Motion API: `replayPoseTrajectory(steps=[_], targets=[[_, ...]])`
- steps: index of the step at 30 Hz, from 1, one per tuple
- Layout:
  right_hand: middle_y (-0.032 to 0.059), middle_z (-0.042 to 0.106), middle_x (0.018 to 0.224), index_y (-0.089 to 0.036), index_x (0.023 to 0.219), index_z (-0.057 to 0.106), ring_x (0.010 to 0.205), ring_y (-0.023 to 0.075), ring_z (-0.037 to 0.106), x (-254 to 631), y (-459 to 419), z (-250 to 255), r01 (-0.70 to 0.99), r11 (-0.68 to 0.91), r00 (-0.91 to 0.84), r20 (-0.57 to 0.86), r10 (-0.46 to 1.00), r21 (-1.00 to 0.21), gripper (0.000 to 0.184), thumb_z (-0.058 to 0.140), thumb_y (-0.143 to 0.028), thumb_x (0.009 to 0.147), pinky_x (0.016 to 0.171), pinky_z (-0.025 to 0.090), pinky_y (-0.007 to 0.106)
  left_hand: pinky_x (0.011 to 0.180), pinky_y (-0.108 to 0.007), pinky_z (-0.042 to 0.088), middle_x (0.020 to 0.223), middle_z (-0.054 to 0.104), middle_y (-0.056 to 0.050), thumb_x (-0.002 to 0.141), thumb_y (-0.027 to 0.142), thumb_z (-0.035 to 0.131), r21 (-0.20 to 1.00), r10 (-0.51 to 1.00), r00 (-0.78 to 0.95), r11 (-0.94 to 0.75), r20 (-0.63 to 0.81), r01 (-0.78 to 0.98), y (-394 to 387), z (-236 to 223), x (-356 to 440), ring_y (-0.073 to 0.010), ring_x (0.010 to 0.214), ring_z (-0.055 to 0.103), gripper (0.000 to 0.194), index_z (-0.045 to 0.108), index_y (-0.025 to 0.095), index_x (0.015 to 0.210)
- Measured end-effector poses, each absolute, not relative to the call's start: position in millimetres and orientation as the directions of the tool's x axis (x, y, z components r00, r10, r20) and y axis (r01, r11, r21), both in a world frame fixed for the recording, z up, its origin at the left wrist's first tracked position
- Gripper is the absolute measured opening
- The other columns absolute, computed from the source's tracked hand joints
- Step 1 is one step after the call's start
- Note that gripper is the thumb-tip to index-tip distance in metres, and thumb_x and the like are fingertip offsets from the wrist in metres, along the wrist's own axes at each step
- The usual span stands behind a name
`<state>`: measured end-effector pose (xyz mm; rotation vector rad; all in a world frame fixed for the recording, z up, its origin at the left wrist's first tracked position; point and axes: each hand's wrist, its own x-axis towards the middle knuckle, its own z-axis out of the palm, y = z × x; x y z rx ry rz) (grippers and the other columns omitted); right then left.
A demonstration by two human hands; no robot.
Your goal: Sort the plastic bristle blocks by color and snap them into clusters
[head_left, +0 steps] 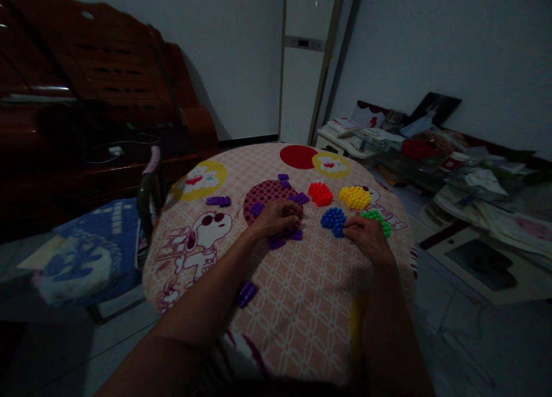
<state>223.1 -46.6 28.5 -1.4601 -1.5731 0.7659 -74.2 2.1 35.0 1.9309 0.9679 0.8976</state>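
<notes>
My left hand [280, 218] is over a dark red checked circle on the tablecloth, its bent fingers apart, with nothing visible in them. Purple plastic pieces lie around it, among them a pair [257, 208] beside the wrist and one [299, 198] beyond the fingers. My right hand [366, 236] has its fingertips pinched together at the right edge of a cluster of small blue pieces [333, 220]; whether they hold one is too small to tell. Close by are clusters of red [320, 194], yellow [355, 197] and green pieces [378, 222], the green partly hidden behind the hand.
The round table has a patterned cloth [297, 305]. More purple pieces lie at its left [218, 201] and near my left forearm [246, 294]. A chair with a blue cloth [86, 253] stands left, and a cluttered glass-topped cabinet [466, 181] right.
</notes>
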Motion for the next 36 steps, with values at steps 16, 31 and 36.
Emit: replayPoseTrajectory(steps=[16, 31, 36], targets=[[-0.0005, 0.060, 0.055, -0.017, 0.068, 0.065, 0.045, 0.0135, 0.053, 219.0, -42.8, 24.6, 0.506, 0.138, 0.271, 0.309, 0.912, -0.852, 0.026, 0.066, -0.042, 0.075, 0.043, 0.040, 0.024, 0.078, -0.031, 0.054, 0.087, 0.075, -0.007, 0.075, 0.027, 0.062, 0.798, 0.932, -0.220, -0.107, 0.289, 0.593, 32.3, 24.4, -155.0, -0.0205, 0.081, 0.068, 0.024, 0.073, 0.016, 0.093], [0.0073, 0.071, 0.090, -0.018, 0.101, 0.072, 0.076, 0.0179, 0.065, 144.2, -46.0, 16.4, 0.631, 0.502, -0.053, 0.613, 0.788, -0.591, 0.025, 0.055, -0.032, 0.090, 0.074, 0.055, 0.032, 0.099, -0.037, 0.049, 0.113, 0.074, -0.010, 0.083, 0.028, 0.058, 0.492, 0.959, 0.101, -0.225, 0.266, 0.841, 35.1, 7.5, -133.8, -0.0269, 0.106, 0.065, 0.031, 0.077, 0.018, 0.105], [0.0148, 0.055, 0.139, -0.017, 0.140, 0.054, 0.126, 0.0251, 0.052, 73.4, -46.0, 5.7, 0.663, 0.611, -0.406, 0.478, 0.779, -0.433, 0.055, 0.049, -0.012, 0.086, 0.107, 0.045, 0.042, 0.094, -0.036, 0.050, 0.107, 0.076, -0.009, 0.083, 0.029, 0.057, 0.543, 0.950, 0.111, -0.260, 0.291, 0.798, 37.8, 1.6, -135.6, -0.0250, 0.099, 0.067, 0.031, 0.077, 0.017, 0.103]])
